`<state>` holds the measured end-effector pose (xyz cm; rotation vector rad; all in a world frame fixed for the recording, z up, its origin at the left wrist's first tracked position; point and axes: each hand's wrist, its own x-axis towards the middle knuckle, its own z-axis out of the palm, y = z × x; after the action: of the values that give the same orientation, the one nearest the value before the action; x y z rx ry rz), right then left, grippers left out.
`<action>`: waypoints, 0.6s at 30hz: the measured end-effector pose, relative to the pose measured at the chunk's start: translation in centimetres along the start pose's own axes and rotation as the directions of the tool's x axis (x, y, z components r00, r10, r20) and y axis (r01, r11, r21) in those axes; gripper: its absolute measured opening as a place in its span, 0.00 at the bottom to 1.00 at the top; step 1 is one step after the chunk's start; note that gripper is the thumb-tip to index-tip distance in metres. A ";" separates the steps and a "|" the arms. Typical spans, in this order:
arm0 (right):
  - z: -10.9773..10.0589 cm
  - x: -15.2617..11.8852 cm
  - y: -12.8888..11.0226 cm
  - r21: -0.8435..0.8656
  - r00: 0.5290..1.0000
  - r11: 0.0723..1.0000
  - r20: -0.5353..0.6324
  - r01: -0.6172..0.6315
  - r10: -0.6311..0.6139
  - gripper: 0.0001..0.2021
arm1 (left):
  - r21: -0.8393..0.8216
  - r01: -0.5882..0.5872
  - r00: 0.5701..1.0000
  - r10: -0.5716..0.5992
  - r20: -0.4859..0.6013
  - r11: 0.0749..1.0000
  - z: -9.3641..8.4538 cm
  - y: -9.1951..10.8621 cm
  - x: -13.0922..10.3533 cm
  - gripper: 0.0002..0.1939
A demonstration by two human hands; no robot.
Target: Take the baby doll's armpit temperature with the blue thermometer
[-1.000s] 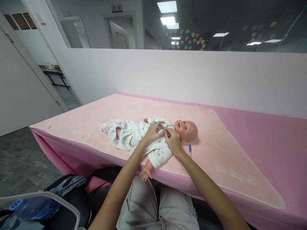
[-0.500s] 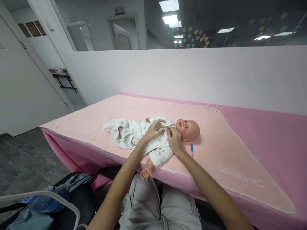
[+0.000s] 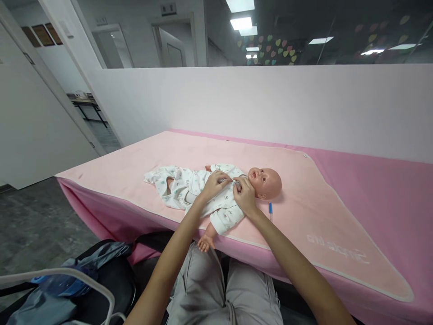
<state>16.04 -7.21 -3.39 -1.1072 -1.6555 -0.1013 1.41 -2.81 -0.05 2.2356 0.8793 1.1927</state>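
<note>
A baby doll (image 3: 265, 184) lies on its back with its head to the right, dressed in a white printed outfit (image 3: 225, 220). At the doll's chest, my left hand (image 3: 216, 184) pinches the front of the outfit between thumb and fingers. Close beside it, near the doll's neck, my right hand (image 3: 244, 194) grips the same cloth with bent fingers. The exact bit of fabric between the fingertips is too small to make out. One doll arm hangs toward the table's front edge.
A pink mat (image 3: 331, 216) covers the pink-clothed table. Below the doll's head lies a blue-capped pen (image 3: 270, 211). A black chair (image 3: 111, 289) with cloth and a blue bottle stands at lower left. A white wall rises behind.
My left hand's fingers have closed in on the cloth and lie lower. My right hand has shifted slightly left. The doll has stayed in place.
</note>
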 end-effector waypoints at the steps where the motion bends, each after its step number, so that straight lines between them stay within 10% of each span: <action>1: -0.1 0.0 0.0 -0.007 1.000 1.000 -0.002 -0.004 0.004 0.11 | -0.011 0.001 1.000 0.000 0.009 1.000 -0.4 0.1 -0.3 0.12; 6: -0.8 0.4 -0.6 -0.028 0.999 0.999 0.030 0.034 -0.033 0.12 | 0.002 -0.003 1.000 0.003 0.009 1.000 -2.5 0.4 -2.9 0.11; 12: -0.5 2.0 -2.3 -0.052 0.912 0.967 0.348 0.250 -0.218 0.12 | 0.049 -0.036 0.995 0.040 -0.088 0.998 -2.4 0.1 -4.5 0.10; 18: 0.8 1.3 -2.2 -0.140 0.958 0.966 0.223 0.216 -0.182 0.08 | 0.079 -0.066 0.992 0.073 -0.100 0.995 -2.4 -0.2 -4.4 0.09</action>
<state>13.98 -7.21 -1.73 -1.0986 -1.9747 -0.2627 -2.51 -5.65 -1.40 2.2992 0.9066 1.3374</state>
